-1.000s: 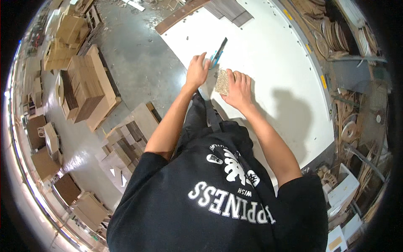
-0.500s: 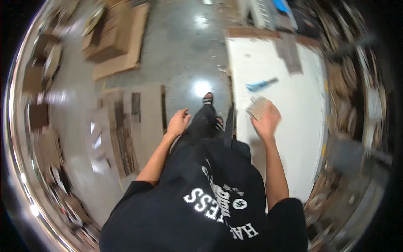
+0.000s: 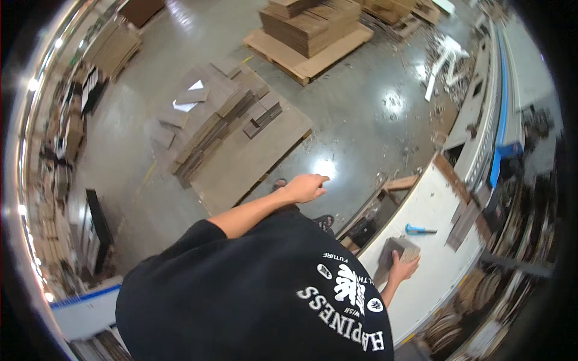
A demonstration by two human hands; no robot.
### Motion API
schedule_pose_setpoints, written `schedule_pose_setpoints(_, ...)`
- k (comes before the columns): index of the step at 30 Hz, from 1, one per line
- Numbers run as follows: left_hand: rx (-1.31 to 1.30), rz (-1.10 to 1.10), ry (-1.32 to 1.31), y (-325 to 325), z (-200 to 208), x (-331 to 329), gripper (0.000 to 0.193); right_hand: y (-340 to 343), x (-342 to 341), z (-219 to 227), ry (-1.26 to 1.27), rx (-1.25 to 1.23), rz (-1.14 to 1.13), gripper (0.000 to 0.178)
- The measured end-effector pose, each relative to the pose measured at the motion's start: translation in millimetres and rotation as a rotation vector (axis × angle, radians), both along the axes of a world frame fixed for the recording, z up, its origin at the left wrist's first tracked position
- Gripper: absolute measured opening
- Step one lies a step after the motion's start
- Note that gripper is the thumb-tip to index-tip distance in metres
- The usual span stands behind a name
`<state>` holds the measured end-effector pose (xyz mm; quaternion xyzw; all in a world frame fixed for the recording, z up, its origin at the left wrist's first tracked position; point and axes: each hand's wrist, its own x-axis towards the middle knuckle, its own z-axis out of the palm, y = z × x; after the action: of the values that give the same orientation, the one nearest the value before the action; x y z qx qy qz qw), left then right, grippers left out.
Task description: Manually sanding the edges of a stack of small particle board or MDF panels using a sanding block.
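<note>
My right hand [image 3: 406, 268] grips a small stack of grey-brown board pieces [image 3: 394, 248] at its right side, low over or on the white-topped table [image 3: 430, 207]; whether the stack touches the surface I cannot tell. Just beyond the stack lies a blue tool with a dark handle [image 3: 419, 230]. My left hand [image 3: 306, 188] is held out in front of my body over the floor, index finger stretched and the others loosely bent, with nothing in it. Ahead and to the left, a low board-topped pallet [image 3: 265, 159] carries several piles of grey-brown board pieces [image 3: 220, 114].
Beyond stands another pallet [image 3: 307, 67] with stacked brown boards [image 3: 310, 30]. White scrap strips [image 3: 447, 66] lie on the floor at the far right. A machine with a blue edge [image 3: 503, 96] adjoins the table. Grey strips [image 3: 463, 222] rest at the table's far end.
My view has turned left, so the table has shifted to the lower right and the pallet shows more fully. My left arm reaches further across my front. The stack remains in my right hand.
</note>
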<state>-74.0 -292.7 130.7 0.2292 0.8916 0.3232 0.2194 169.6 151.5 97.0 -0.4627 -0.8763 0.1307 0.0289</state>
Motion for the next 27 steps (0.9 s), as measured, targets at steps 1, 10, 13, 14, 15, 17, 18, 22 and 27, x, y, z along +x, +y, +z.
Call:
schedule_pose_setpoints(1,-0.011,0.045,-0.007,3,-2,-4,0.051,-7,2,4,0.286,-0.255,0.029,0.106)
schedule_pose_setpoints(10,0.499,-0.143,-0.443,7,-30,-20,0.126,-169,-98,32,0.714,-1.334,0.069,0.074)
schedule_pose_setpoints(13,0.787,-0.105,-0.695,-39,-17,-41,0.116,-232,-174,42,0.483,-1.531,-0.010,0.073)
schedule_pose_setpoints(14,0.876,0.020,-0.638,-64,-11,-45,0.105,-256,-199,46,0.382,-1.577,0.059,0.073)
schedule_pose_setpoints(15,0.785,0.100,-0.606,-90,-4,-53,0.108,-283,-221,50,0.298,-1.733,0.103,0.073)
schedule_pose_setpoints(17,0.804,0.270,-0.526,-139,-2,-61,0.117,-342,-266,48,0.236,-1.895,0.245,0.073)
schedule_pose_setpoints(18,0.851,0.340,-0.511,-166,-6,-66,0.116,-365,-285,51,0.162,-1.864,0.255,0.067)
schedule_pose_setpoints(22,0.911,0.522,-0.458,-255,-37,-68,0.120,-442,-316,50,-0.058,-1.717,0.206,0.056)
schedule_pose_setpoints(27,1.124,0.744,-0.552,-344,-45,-50,0.119,-555,-359,41,-0.170,-1.632,0.517,0.072)
